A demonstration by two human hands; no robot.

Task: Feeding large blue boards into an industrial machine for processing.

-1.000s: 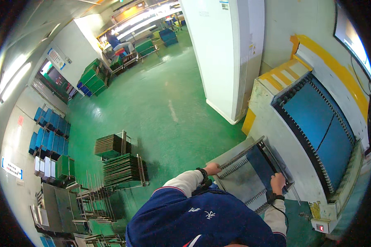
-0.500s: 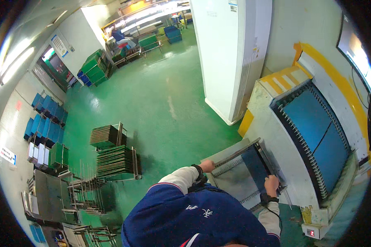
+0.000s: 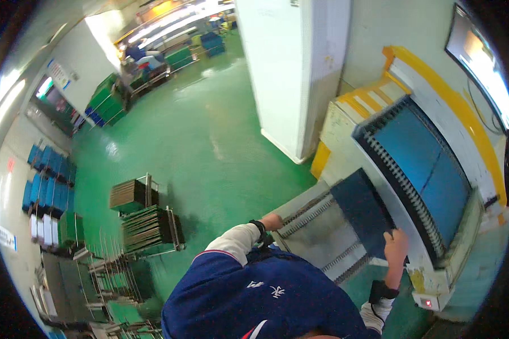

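Note:
In front of me is a metal rack [image 3: 336, 234] with toothed, spring-like strips along its sides. A dark blue flat panel [image 3: 359, 204] lies across its far right part, beside the machine. My left hand [image 3: 273, 221] is closed at the rack's left edge, its fingertips partly hidden. With fingers bent around it, my right hand [image 3: 396, 244] grips the panel's near right edge. Close by on the right, the pale machine [image 3: 345, 138] has a sloping conveyor bed [image 3: 424, 164] holding blue panels between coiled strips.
A white cabinet-like column [image 3: 274, 79] stands ahead. Racks of stacked boards [image 3: 147, 229] and wire racks [image 3: 110, 268] stand on the green floor to the left. Blue bins [image 3: 48, 192] line the left wall. A person [image 3: 144, 55] sits at a far lit bench. A screen [image 3: 481, 56] hangs at right.
My right hand has moved outward to the right. The dark blue panel has shifted toward the machine and shows more of its face. My left hand stays at the rack's edge; the view has turned slightly.

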